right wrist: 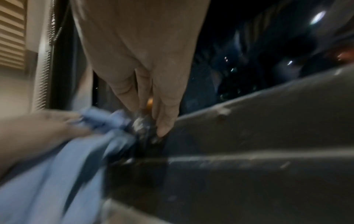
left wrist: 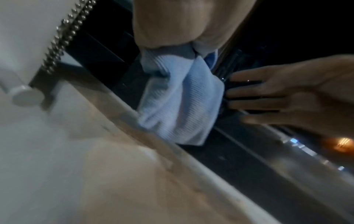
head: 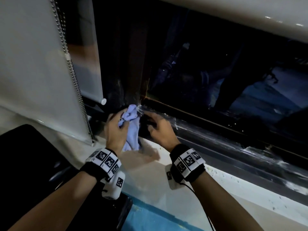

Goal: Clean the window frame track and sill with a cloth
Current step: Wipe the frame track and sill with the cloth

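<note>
We hold the cloth (head: 129, 120) bunched in our left hand (head: 116, 129), fingers and thumb curled round it, its upper wad pushed into the corner where the dark upright of the window frame meets the track (head: 208, 139). The loose tail of the cloth hangs down over the track's front edge onto the pale sill (head: 175, 177). Our right hand (head: 159, 129) sits just beside the cloth on the track, fingers fairly straight and spread, tips resting on the dark channel; its grip is apart and holds nothing.

We judge the step in hand to be working the corner end of the track, the right hand steadying or feeling along the channel. The track to the right shows streaks and pale smears, and the sill near its front edge carries scattered specks, so much of the job looks undone. The next move likely calls for dragging the wad rightward along the channel with firm downward pressure, the right hand clearing out of its path, and then flattening the cloth for the sill. The bead chain (head: 73, 75) of the blind (head: 33, 64) hangs close on the left and could snag the cloth.

The only markings are black-and-white square code patterns on the wristbands (head: 108, 162); we can read no brand, label or writing anywhere.
</note>
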`<act>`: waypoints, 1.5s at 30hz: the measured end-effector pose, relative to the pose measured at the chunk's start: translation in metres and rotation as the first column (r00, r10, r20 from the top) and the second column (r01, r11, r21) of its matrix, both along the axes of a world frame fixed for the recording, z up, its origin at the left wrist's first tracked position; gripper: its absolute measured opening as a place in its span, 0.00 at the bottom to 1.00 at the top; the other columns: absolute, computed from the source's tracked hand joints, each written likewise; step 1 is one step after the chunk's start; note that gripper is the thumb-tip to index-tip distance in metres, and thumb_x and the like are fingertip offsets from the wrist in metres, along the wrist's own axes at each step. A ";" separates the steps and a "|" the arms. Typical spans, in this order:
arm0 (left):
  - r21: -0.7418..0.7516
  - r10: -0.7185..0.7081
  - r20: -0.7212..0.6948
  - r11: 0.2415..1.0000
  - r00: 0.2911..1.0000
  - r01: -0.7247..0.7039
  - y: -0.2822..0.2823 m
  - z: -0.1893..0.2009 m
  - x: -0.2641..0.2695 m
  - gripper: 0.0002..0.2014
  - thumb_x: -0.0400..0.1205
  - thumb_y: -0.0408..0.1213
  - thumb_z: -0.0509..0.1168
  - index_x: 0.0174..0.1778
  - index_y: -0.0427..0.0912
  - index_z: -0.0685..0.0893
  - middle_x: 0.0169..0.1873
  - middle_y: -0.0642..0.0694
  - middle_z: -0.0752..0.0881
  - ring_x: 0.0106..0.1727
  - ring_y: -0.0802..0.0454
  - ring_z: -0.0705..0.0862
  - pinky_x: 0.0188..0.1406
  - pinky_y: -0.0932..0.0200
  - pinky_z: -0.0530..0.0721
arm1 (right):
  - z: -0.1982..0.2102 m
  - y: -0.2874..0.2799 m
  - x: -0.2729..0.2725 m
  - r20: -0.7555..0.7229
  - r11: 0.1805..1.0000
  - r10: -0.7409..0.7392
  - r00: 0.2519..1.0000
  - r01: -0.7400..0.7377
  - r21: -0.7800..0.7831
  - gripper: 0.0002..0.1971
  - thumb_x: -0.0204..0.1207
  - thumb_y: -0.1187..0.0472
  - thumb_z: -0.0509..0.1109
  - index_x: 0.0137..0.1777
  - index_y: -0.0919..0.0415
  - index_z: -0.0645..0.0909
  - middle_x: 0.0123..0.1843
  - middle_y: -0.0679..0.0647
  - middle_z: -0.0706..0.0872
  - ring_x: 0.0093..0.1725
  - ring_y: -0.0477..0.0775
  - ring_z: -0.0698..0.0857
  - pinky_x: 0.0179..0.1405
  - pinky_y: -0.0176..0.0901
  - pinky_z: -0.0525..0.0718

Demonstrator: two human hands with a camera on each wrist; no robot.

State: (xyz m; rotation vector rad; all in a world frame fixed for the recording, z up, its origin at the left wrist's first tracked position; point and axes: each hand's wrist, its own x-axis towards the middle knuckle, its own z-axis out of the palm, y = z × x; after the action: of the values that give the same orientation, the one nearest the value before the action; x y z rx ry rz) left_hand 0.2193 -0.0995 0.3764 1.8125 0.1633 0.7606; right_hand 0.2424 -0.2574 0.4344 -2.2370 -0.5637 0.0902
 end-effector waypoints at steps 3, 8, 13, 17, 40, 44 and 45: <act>0.420 0.242 -0.022 0.883 0.970 -0.211 0.010 -0.001 -0.001 0.22 0.72 0.26 0.65 0.60 0.50 0.83 0.60 0.48 0.78 0.55 0.45 0.79 0.43 0.55 0.81 | 0.012 -0.025 0.009 0.054 0.996 -0.084 0.995 0.084 0.004 0.25 0.72 0.72 0.63 0.70 0.56 0.76 0.63 0.57 0.84 0.61 0.51 0.82 0.64 0.39 0.77; 0.779 0.203 -0.116 0.626 0.972 -0.038 0.012 -0.028 0.010 0.22 0.68 0.30 0.72 0.58 0.45 0.81 0.63 0.45 0.78 0.52 0.40 0.75 0.30 0.46 0.84 | 0.027 -0.072 0.023 0.182 0.970 -0.231 0.956 0.240 -0.026 0.21 0.72 0.73 0.63 0.64 0.58 0.81 0.59 0.55 0.86 0.55 0.51 0.84 0.50 0.24 0.73; 0.605 0.245 -0.164 0.790 0.955 -0.099 -0.017 -0.035 0.017 0.21 0.80 0.48 0.56 0.57 0.36 0.82 0.64 0.39 0.80 0.56 0.35 0.74 0.51 0.42 0.78 | 0.022 -0.114 0.029 0.222 0.947 -0.306 0.926 0.319 -0.024 0.17 0.74 0.71 0.66 0.60 0.60 0.84 0.61 0.55 0.86 0.64 0.53 0.82 0.68 0.41 0.75; 0.520 0.270 -0.140 0.839 0.953 -0.162 -0.040 -0.030 0.018 0.08 0.80 0.36 0.64 0.47 0.34 0.85 0.58 0.36 0.82 0.51 0.33 0.74 0.52 0.42 0.73 | 0.019 -0.134 0.024 0.216 0.932 -0.346 0.913 0.361 -0.037 0.15 0.74 0.71 0.66 0.59 0.59 0.85 0.60 0.55 0.87 0.61 0.52 0.82 0.64 0.36 0.75; 0.268 -0.145 -0.196 0.944 0.970 0.195 -0.072 -0.013 0.008 0.12 0.70 0.23 0.70 0.46 0.40 0.88 0.44 0.42 0.82 0.46 0.47 0.82 0.46 0.68 0.77 | -0.020 -0.163 0.020 0.340 0.826 -0.479 0.810 0.546 -0.138 0.24 0.63 0.60 0.57 0.56 0.62 0.86 0.56 0.65 0.84 0.57 0.67 0.80 0.56 0.45 0.75; 0.200 -0.029 -0.047 0.979 0.998 0.038 -0.046 -0.004 0.008 0.11 0.72 0.23 0.71 0.49 0.36 0.88 0.50 0.38 0.82 0.48 0.49 0.82 0.53 0.84 0.68 | -0.018 -0.165 0.022 0.324 0.831 -0.478 0.817 0.540 -0.136 0.22 0.64 0.60 0.59 0.56 0.60 0.85 0.56 0.65 0.85 0.57 0.66 0.81 0.52 0.39 0.71; 0.189 0.067 -0.013 0.980 0.998 -0.063 -0.037 -0.006 0.008 0.12 0.73 0.23 0.71 0.52 0.35 0.87 0.53 0.36 0.81 0.50 0.47 0.82 0.57 0.82 0.68 | -0.018 -0.166 0.022 0.327 0.834 -0.472 0.819 0.535 -0.135 0.22 0.64 0.61 0.59 0.56 0.61 0.85 0.56 0.65 0.85 0.56 0.66 0.81 0.52 0.39 0.71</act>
State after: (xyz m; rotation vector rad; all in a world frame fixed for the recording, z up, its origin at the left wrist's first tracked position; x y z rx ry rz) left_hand 0.2273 -0.1365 0.3707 2.0027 0.1685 0.8281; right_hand 0.2639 -0.4232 0.4163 -2.5663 -0.0792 -0.4718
